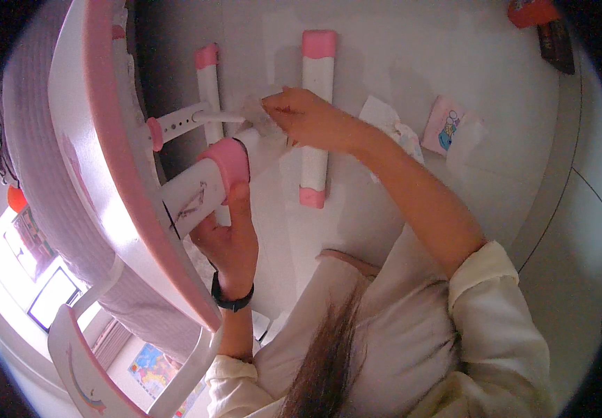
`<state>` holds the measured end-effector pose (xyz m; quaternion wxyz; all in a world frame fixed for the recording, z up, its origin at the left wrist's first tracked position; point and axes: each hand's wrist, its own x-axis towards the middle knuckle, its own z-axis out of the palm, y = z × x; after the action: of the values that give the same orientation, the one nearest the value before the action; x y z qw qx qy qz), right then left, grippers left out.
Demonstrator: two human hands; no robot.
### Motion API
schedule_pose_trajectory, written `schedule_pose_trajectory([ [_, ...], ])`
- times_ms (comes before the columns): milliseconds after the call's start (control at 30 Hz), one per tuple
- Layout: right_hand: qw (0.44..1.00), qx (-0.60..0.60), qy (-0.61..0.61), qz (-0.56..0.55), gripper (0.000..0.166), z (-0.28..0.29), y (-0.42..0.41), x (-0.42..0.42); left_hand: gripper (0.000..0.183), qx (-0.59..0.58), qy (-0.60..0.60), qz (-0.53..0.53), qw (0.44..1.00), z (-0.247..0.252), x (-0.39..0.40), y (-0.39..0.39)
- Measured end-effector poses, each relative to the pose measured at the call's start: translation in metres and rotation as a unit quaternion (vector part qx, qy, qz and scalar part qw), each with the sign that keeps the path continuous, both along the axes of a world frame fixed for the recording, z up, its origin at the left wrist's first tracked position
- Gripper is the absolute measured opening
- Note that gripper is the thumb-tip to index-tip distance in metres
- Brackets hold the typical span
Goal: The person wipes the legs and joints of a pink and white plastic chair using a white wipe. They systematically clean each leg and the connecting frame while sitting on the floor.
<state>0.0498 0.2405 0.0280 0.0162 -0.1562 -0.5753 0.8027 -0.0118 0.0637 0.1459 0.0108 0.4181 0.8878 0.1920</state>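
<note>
My left hand (pixel 230 235) grips a white furniture leg (pixel 191 190) near its pink collar (pixel 229 164), with the thumb lying on the collar. Dark scuff marks show on the leg. A black band circles my left wrist. My right hand (pixel 311 117) is above the floor, its fingers bunched around a pale, blurred sheet (pixel 267 123), possibly tissue. The sheet hangs close to the collar's far end. Behind it, a white post with a row of holes (pixel 175 124) runs out from a pink ring. Both join the underside of a white panel with pink edging (pixel 123 209).
Two white foot bars with pink caps (pixel 317 172) (pixel 208 78) lie on the tiled floor. Crumpled white tissue (pixel 384 117) and a pink packet (pixel 443 125) are to the right. A rainbow-decorated backrest (pixel 81 371) stands lower left. An orange object (pixel 533 11) sits far right.
</note>
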Motion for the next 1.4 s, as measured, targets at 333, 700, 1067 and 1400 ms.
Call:
schedule_pose_trajectory([
  [333,0.87,0.403,0.267,0.099,0.017,-0.049,0.036,-0.039,0.027,0.005,0.036,0.029,0.999,0.008,0.007,0.016],
  [700,0.927,0.265,0.068,-0.258,0.05,-0.04,-0.052,0.04,0.04,0.154,-0.162,0.059,0.973,-0.006,0.009,0.013],
  [1067,0.792,0.545,0.071,-0.268,0.041,-0.076,-0.108,0.058,0.033,0.026,-0.044,0.043,0.998,0.01,0.007,0.021],
  [1400,0.884,0.218,-0.005,-0.413,0.056,-0.021,-0.097,0.043,0.035,0.044,-0.12,0.083,0.988,0.02,0.009,0.019],
])
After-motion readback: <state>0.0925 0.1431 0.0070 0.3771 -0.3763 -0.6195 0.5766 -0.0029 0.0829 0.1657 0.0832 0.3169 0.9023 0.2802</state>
